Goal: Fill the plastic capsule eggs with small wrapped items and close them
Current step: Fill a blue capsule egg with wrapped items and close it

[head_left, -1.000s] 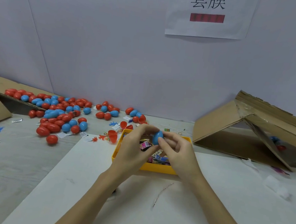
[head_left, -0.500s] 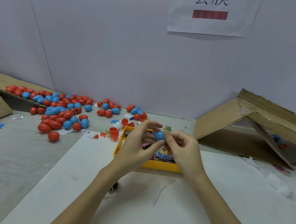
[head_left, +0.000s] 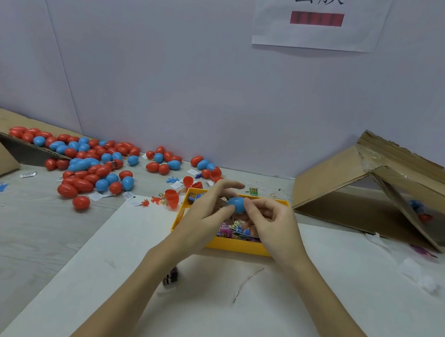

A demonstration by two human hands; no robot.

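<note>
A small blue plastic capsule egg (head_left: 237, 204) is being held above the far half of a shallow yellow plastic tray (head_left: 235, 245), its long axis lying roughly level and running left to right between the two hands. The left hand (head_left: 206, 215) is pinching the egg's left end with thumb and fingers curled, the forefinger arching over the top. The right hand (head_left: 273, 224) is gripping the right end with bent fingertips. Whether the seam is fully closed is hard to tell, as the fingers are covering it. Small colourful wrapped items (head_left: 233, 229) are lying in the tray beneath. A scattered heap of red and blue plastic eggs (head_left: 91, 164) is sitting well apart to the left.
</note>
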